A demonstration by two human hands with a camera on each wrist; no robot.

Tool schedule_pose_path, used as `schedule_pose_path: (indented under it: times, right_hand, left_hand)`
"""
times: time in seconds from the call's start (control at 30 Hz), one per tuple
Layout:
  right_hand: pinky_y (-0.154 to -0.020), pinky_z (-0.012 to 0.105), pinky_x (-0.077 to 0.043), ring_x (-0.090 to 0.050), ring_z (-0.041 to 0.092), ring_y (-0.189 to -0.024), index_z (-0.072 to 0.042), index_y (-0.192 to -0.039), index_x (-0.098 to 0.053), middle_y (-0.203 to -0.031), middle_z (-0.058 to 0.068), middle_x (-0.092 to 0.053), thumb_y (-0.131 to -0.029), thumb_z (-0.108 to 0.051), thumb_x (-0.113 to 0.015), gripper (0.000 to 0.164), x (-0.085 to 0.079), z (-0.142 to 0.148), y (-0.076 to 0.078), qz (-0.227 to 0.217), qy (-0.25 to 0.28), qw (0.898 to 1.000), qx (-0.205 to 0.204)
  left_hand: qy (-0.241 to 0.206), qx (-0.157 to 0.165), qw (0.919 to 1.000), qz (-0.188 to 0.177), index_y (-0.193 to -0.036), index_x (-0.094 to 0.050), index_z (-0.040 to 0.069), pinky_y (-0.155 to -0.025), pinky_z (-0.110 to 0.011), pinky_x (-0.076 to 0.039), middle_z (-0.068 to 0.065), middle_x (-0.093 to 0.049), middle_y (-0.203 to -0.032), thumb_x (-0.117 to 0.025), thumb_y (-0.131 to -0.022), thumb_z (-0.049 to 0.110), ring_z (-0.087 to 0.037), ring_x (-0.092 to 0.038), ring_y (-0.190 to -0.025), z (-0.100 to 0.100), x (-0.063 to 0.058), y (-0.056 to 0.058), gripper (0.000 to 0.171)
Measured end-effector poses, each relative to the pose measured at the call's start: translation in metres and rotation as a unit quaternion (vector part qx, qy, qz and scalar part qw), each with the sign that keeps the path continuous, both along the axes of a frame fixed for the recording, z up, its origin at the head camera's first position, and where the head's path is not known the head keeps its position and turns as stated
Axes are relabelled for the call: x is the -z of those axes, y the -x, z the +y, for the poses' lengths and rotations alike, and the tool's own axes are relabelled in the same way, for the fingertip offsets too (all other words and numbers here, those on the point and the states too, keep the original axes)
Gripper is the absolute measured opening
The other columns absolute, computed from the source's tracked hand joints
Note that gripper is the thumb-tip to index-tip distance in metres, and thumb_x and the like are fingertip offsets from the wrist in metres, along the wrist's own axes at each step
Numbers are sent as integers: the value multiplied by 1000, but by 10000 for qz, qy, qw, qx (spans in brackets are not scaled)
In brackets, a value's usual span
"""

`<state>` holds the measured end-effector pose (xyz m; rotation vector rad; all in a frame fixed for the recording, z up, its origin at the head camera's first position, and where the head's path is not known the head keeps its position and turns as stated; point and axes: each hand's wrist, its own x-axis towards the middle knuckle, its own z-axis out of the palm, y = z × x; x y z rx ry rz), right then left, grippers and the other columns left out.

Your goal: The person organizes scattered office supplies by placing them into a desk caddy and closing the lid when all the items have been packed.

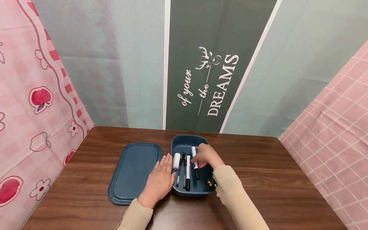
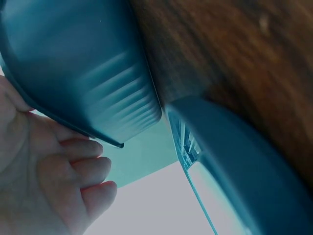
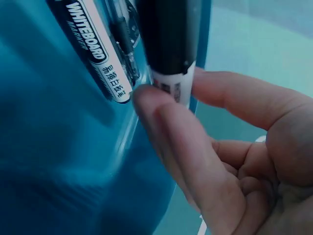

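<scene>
A dark blue plastic box (image 1: 189, 139) stands on the table. Inside it lie a whiteboard marker (image 1: 188, 169), two thin black pens (image 1: 181, 166) and a short white cylindrical thing (image 1: 176, 160) by the left wall. My right hand (image 1: 207, 155) is over the box and pinches a second whiteboard marker (image 1: 194, 151) between thumb and fingers, its black cap toward me. In the right wrist view that marker (image 3: 171, 44) is partly blurred. My left hand (image 1: 161, 177) rests with straight fingers along the box's left rim; in the left wrist view its fingers touch the rim (image 2: 73, 128).
A matching blue lid (image 1: 135, 172) lies on the brown wooden table (image 1: 258, 179), just left of the box. Behind the table hangs a grey-green curtain with white lettering (image 1: 221, 86). Pink patterned cloths hang at the left (image 1: 43, 127) and right (image 1: 339, 121).
</scene>
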<state>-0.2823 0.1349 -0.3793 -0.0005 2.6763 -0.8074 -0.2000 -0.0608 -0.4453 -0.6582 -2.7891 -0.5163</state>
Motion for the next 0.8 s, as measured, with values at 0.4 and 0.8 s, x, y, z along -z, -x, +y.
schedule_pose_path:
  times: [0.4,0.8]
  right_hand:
    - [-43,29,-52,-61,20,-43,3,-78,-66,-53,11,-59,-75,-4,-75,12,12,-19,-5,-18,-1092,9939,-132]
    - [-45,31,-53,-63,22,-45,4,-83,-65,-60,14,-60,-76,-2,-74,13,25,-21,-2,-364,-981,9945,50]
  left_hand:
    - [64,-51,9998,-196,-140,-39,-7,-108,-47,-29,-22,-34,-147,-53,-96,24,-35,-32,-135,0,0,1,56]
    - [145,-84,9998,-111,-140,-39,-7,-108,-48,-30,-22,-35,-146,-52,-96,25,-35,-33,-135,1,1,2,56]
